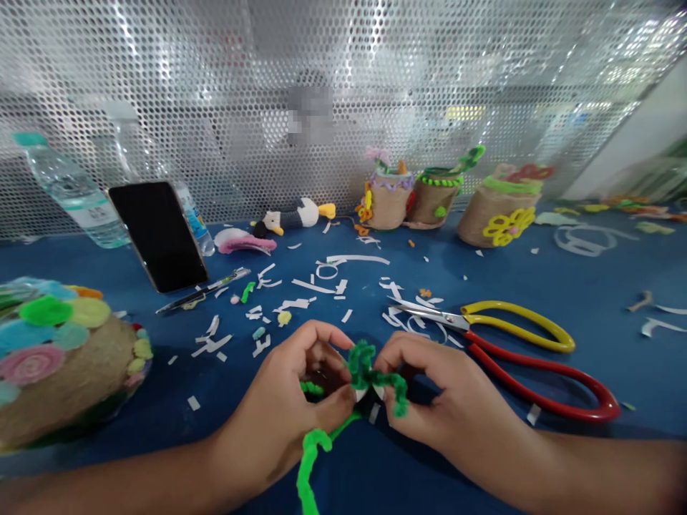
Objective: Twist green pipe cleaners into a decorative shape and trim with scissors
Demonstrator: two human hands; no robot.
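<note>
Between my two hands is a dark green pipe cleaner point(363, 363), bent into loops with one wavy end hanging to the right. My left hand point(293, 400) pinches its left side between thumb and forefinger. A bright green pipe cleaner point(308, 465) runs from under the left fingers and curls down toward the front edge of the view. My right hand point(448, 404) is closed on the right side of the dark green piece, thumb against forefinger. Scissors point(461, 322) with one yellow and one red handle lie open just beyond the right hand.
Paper scraps point(316, 286) litter the blue table. A decorated twine-covered object point(96, 365) sits at left, near a propped phone point(158, 236), pen point(204, 290) and water bottle point(80, 193). Twine-wrapped jars point(391, 204) stand at the back before a perforated metal screen point(343, 57).
</note>
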